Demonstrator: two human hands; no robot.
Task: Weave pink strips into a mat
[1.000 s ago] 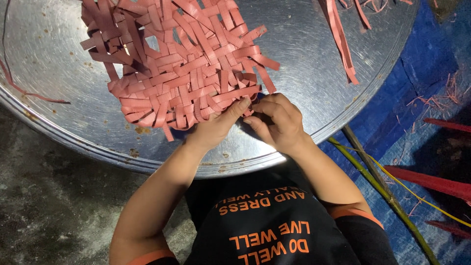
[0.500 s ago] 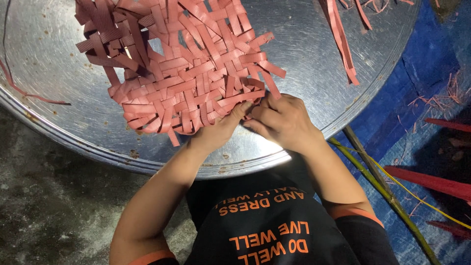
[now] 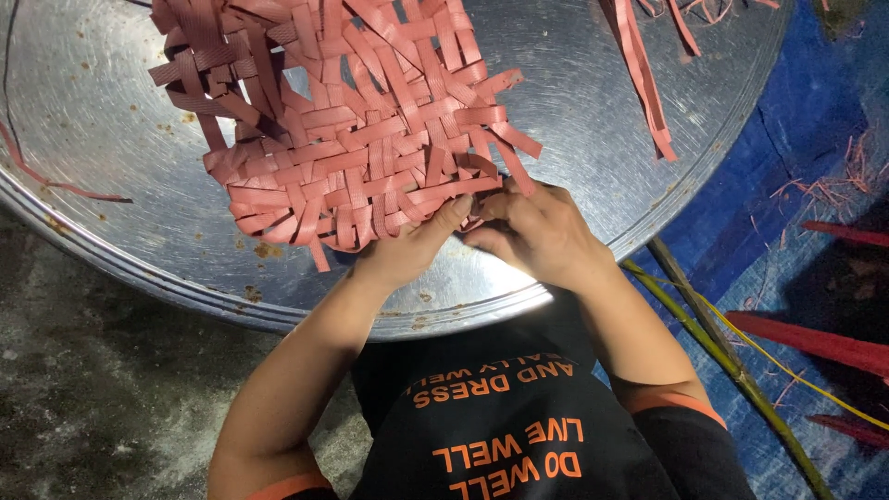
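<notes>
Black fabric with orange lettering covers the person's lap at the near edge. Beyond it, the left hand (image 3: 412,250) and right hand (image 3: 537,231) pinch loose strip ends at the near right edge of the flat pink woven-strip mat (image 3: 352,139), lying on the round, scratched metal tabletop (image 3: 111,222). Farther right lie loose pink strips (image 3: 644,83).

Woven mat (image 3: 352,139): shifted slightly left and up on the metal tray (image 3: 93,111).
Hands: left hand (image 3: 412,245) and right hand (image 3: 537,231) followed its near edge, perhaps closer together.
</notes>
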